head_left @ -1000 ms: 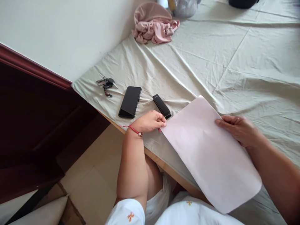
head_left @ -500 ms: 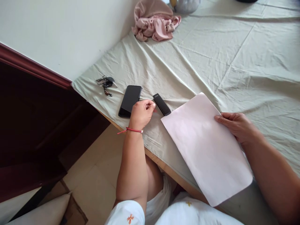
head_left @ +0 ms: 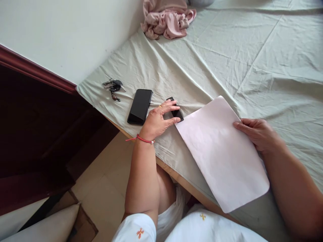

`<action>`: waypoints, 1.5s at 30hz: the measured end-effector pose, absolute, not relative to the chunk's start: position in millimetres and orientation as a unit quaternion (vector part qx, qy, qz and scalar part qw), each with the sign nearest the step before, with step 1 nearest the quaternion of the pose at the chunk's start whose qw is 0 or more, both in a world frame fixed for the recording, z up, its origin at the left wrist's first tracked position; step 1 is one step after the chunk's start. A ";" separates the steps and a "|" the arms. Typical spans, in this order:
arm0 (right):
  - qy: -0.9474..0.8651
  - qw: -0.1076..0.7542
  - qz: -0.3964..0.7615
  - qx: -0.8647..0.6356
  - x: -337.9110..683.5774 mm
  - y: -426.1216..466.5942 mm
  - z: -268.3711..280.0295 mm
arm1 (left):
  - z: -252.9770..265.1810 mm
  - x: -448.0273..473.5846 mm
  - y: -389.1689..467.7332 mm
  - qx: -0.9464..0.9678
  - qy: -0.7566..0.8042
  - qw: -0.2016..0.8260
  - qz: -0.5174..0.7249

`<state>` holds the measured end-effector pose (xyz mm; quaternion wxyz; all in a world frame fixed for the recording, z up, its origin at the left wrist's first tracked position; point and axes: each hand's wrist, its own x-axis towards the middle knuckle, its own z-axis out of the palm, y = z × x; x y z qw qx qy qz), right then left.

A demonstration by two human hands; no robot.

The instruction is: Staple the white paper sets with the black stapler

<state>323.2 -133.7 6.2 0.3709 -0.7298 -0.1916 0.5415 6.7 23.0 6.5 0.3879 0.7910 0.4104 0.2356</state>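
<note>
A sheet of white paper (head_left: pixel 224 158) slants across the cloth-covered surface. My right hand (head_left: pixel 259 134) pinches its right edge, thumb on top and the other fingers underneath. A slim black oblong object (head_left: pixel 178 115) lies at the paper's upper left corner; its exact kind is unclear. Over it reaches my left hand (head_left: pixel 161 119), thumb and fingers apart, the fingers covering part of it. The thumb tip is near the object's lower end and the paper's corner; whether it touches either I cannot tell. A black smartphone (head_left: pixel 140 106) rests just left of this hand.
A bunch of keys (head_left: pixel 113 85) lies near the wall (head_left: pixel 75 37). Crumpled pink cloth (head_left: pixel 169 22) sits at the back. The surface's wooden edge (head_left: pixel 181 179) runs diagonally in front of me, with tiled floor (head_left: pixel 101 178) and a dark red wooden panel (head_left: pixel 37 127) to the left.
My left hand has opened from closed fingers and moved slightly right, over the black oblong object. My right hand still holds the paper, which has shifted only a little in view.
</note>
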 end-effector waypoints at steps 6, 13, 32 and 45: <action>-0.199 0.377 0.530 -0.733 323.7 -135.2 5.2 | 10.1 3.2 23.2 0.785 0.407 0.410 0.224; -0.200 0.382 0.532 -0.729 323.9 -134.2 5.8 | 9.5 7.3 22.7 0.782 0.425 0.409 0.202; -0.218 0.372 0.542 -0.722 326.0 -135.9 -0.5 | -4.9 4.7 23.2 0.752 0.414 0.422 0.291; -0.225 0.375 0.530 -0.726 321.5 -134.6 0.3 | -9.9 -18.7 52.5 0.605 0.763 0.104 0.203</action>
